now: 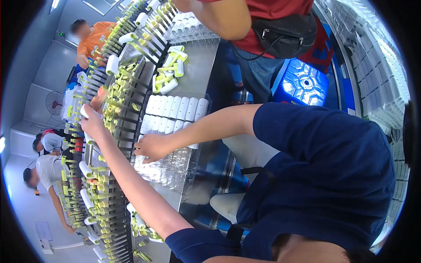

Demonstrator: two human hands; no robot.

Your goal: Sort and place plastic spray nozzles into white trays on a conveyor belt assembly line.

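Reaching Two Ways at Once

My left hand (93, 123) pinched a white casing (83, 111) among the green-tipped prongs (103, 193). My right hand (154, 147) lay against the lined-up white pieces (173, 108); I couldn't tell whether it gripped one.

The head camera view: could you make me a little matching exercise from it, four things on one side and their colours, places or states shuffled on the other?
Things:
1. Left hand
2. Right hand
3. White casings
4. Waist bag

Descriptions:
A. Laid side by side in rows
B. Holding a white piece
C. Black, worn over a red top
D. Back of it upward, close beside the lined-up parts

Right pairs: 1-B, 2-D, 3-A, 4-C
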